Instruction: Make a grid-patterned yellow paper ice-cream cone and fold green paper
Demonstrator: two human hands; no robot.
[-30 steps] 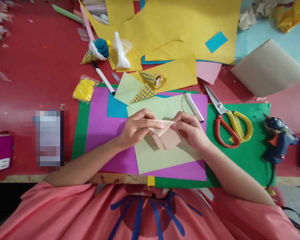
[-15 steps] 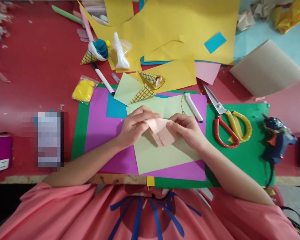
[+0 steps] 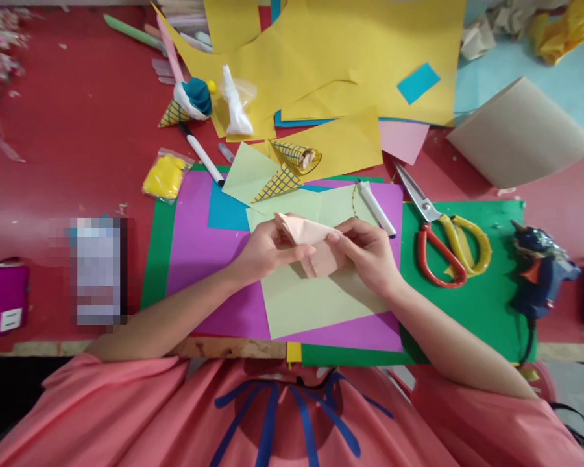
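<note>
A small piece of peach paper (image 3: 321,258), partly rolled at its top edge, is held between my two hands above a pale green sheet (image 3: 316,305). My left hand (image 3: 272,248) is closed on its left end, thumb lying across the front of the roll. On the other end, my right hand (image 3: 367,250) pinches the edge between thumb and fingers. Just beyond the hands lie a flat yellow checked cone (image 3: 277,183) and a second checked cone (image 3: 294,153) with crumpled paper inside. A white marker (image 3: 377,209) rests past my right hand.
Scissors with red and yellow handles (image 3: 440,227) and a blue glue gun (image 3: 540,266) lie right on a green sheet (image 3: 486,311). A finished paper ice-cream cone (image 3: 187,102), a yellow bag (image 3: 166,176) and a blurred-out phone-like object (image 3: 98,272) are left. Yellow sheets (image 3: 370,52) cover the back.
The peach paper's top edge has gone from a loose fold to a cone-like roll. My left thumb has moved right across its front; my right hand stays nearly in place.
</note>
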